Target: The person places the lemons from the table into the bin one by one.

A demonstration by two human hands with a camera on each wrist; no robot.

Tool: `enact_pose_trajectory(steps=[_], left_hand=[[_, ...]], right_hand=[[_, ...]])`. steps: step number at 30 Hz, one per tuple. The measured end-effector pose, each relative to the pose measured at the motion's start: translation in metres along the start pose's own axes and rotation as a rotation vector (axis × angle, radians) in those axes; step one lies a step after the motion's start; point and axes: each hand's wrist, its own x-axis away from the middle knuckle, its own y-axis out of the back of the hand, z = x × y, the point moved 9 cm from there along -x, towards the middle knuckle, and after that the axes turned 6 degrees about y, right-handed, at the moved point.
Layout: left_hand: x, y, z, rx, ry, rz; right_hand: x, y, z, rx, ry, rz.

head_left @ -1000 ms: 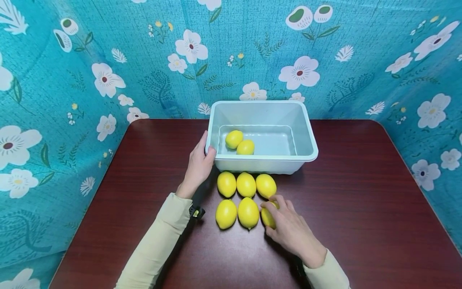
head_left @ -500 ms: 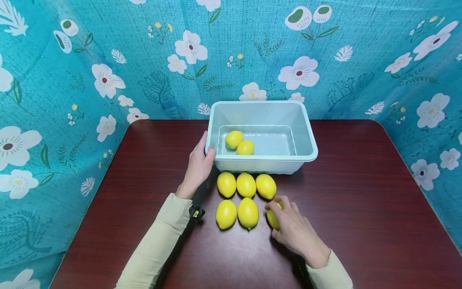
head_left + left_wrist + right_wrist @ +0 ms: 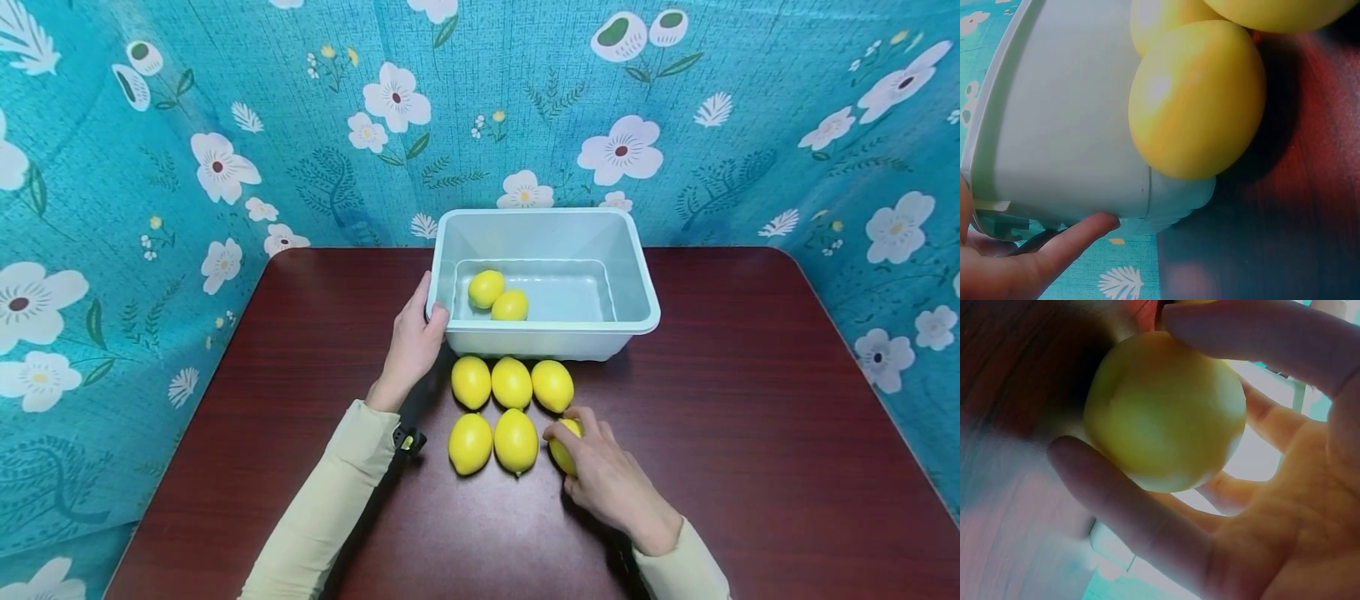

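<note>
My left hand grips the left end of a pale blue plastic bin, thumb at the rim; in the left wrist view one finger lies along its wall. Two yellow lemons lie inside, toward the left. Before the bin, three lemons form a row, and two more lemons sit nearer the front. At the right end of that front row, my right hand holds another lemon between thumb and fingers, low over the table. Part of this lemon is hidden by the hand in the head view.
A dark red-brown wooden table carries everything. Flowered turquoise cloth hangs behind it and along both sides. The nearest lemon stands close against the bin's front wall in the left wrist view.
My right hand and its lemon have shifted right, away from the neighbouring lemon, then slightly back left. The left hand and bin have stayed put.
</note>
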Motion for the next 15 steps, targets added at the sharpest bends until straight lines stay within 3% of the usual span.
enact_pose_trajectory(steps=[15], left_hand=[[0.0008, 0.0002, -0.0012, 0.006, -0.003, 0.0]], right_hand=[[0.0016, -0.0014, 0.0026, 0.055, 0.016, 0.01]])
